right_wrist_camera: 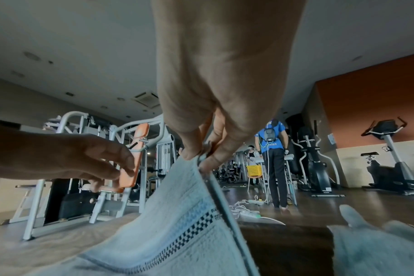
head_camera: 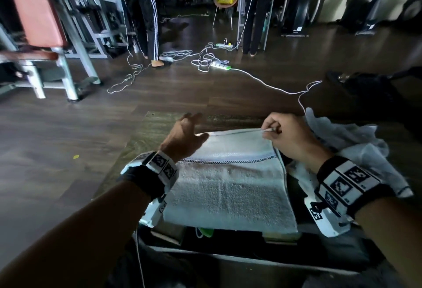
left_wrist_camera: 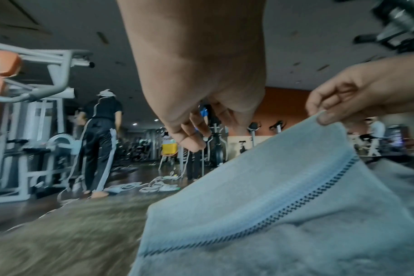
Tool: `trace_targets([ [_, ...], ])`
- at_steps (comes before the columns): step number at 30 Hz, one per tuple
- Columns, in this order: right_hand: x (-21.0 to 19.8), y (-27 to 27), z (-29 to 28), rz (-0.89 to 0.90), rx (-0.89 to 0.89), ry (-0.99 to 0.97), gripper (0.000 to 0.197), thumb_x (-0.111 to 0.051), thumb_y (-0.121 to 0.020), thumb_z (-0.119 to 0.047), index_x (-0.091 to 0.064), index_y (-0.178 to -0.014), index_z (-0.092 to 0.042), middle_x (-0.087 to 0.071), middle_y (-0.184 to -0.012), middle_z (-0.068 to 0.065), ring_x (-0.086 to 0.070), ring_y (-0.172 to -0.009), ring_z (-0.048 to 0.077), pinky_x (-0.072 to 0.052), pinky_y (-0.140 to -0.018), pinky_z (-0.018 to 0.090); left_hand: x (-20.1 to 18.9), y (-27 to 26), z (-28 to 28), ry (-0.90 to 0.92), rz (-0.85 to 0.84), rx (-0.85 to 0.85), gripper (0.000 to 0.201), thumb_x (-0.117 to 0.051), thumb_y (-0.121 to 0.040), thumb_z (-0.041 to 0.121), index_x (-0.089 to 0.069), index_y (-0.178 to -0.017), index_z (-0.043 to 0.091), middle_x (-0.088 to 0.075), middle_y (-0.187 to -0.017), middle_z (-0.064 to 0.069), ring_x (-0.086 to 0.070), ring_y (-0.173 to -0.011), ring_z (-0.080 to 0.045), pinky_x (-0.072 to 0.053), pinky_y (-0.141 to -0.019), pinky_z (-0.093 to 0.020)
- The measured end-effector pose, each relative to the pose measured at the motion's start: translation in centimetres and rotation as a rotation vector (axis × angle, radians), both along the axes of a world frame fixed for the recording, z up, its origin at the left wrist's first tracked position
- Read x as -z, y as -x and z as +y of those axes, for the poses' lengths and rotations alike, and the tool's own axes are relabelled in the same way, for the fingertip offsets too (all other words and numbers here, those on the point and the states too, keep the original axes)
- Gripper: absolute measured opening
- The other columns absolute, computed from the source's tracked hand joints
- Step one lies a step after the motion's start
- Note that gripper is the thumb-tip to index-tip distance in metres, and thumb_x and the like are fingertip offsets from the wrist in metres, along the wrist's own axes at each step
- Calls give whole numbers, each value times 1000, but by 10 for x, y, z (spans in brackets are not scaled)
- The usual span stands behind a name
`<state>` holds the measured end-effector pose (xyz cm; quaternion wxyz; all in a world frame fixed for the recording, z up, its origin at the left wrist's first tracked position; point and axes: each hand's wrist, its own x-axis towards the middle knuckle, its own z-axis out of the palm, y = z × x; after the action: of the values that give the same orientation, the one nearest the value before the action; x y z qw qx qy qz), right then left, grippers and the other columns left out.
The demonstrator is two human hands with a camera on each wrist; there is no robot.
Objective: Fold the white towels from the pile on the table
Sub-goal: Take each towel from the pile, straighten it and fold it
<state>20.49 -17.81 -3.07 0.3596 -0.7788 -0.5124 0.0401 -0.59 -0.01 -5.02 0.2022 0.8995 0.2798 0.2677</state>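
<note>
White terry towel (head_camera: 228, 187) w/ woven checker-stripe band lies flat on dark wood-grain table (head_camera: 146, 132), centre-near. Right hand (head_camera: 290, 137) pinches its far-right hemmed corner, lifted. Left hand (head_camera: 185, 137) at far-left edge, fingers loose, gripping nothing. Crumpled towel pile (head_camera: 356, 148) to the right.

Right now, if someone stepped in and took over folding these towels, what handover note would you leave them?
Left hand: open, fingers spread at the far left corner of the towel, not gripping it.
Right hand: pinches the towel's far right corner, lifted slightly off the table.
The towel lies mostly flat in front of the person, checkered band across it near the far end.
The pile of unfolded towels sits crumpled to the right.
Done: one towel is spread out; I cannot tell whether it is already folded once.
Left: fold this towel, then work through the pile.
</note>
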Motion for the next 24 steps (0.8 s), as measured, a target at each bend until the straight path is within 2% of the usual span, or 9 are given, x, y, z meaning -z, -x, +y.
trace_targets([
  [3,-20,19,-21,-9,-39,-4,9,-76,-81,-10,-70,-81,-17,-59,-64,-12,-54,-60,3,-44,-63,24,-23,-8,-40,-5,-29,164,29,-79,-76,16,-66,-102,13,-54,-98,6,-49,-88,-10,-36,-74,-19],
  [6,-37,35,-35,-15,-61,-4,9,-74,-82,-9,-70,-81,-17,-58,-63,-13,-53,-59,0,-42,-63,23,-36,-13,-68,16,2,264,32,-80,-75,21,-65,-103,17,-59,-105,2,-53,-98,-12,-40,-82,-20],
  [9,-52,44,-46,-23,-66,12,8,-74,-83,-7,-72,-82,-14,-59,-65,-13,-54,-60,2,-43,-61,22,-44,-12,-86,64,-11,271,27,-80,-74,20,-66,-98,19,-62,-97,8,-59,-90,-9,-42,-73,-15],
  [12,-59,48,-54,-20,-79,60,8,-73,-82,-4,-73,-82,-12,-61,-67,-10,-54,-61,3,-42,-58,21,-50,-8,-97,119,-23,248,24,-80,-73,18,-66,-93,18,-68,-87,4,-65,-77,-14,-49,-63,-19],
  [14,-59,51,-56,3,-91,87,10,-74,-81,-2,-72,-81,-12,-62,-69,-8,-57,-64,8,-41,-59,21,-52,-4,-101,117,-25,226,23,-79,-73,17,-68,-92,18,-69,-87,3,-64,-75,-12,-43,-58,-8],
  [16,-55,56,-58,31,-86,100,9,-74,-83,-4,-71,-81,-13,-62,-71,-9,-58,-68,10,-39,-56,19,-54,1,-105,112,-38,224,21,-79,-73,15,-68,-91,17,-69,-87,2,-62,-74,-11,-41,-57,-6],
  [20,-46,64,-62,20,-52,108,9,-75,-83,-15,-71,-80,-21,-59,-71,-16,-53,-66,-4,-34,-55,14,-51,7,-108,142,-64,231,23,-79,-72,15,-69,-93,18,-63,-79,11,-59,-70,-9,-48,-66,-21],
  [22,-42,66,-60,47,-46,93,15,-75,-82,-15,-68,-75,-26,-61,-70,-14,-54,-65,-2,-35,-56,15,-46,8,-106,183,-21,261,28,-79,-70,22,-68,-96,22,-66,-81,7,-62,-73,-10,-52,-72,-28],
  [24,-40,65,-57,73,-38,80,17,-75,-82,-15,-67,-73,-27,-63,-70,-11,-57,-66,3,-37,-57,18,-44,6,-104,223,23,274,28,-73,-65,33,-66,-92,29,-69,-90,1,-67,-83,-17,-56,-77,-36],
])
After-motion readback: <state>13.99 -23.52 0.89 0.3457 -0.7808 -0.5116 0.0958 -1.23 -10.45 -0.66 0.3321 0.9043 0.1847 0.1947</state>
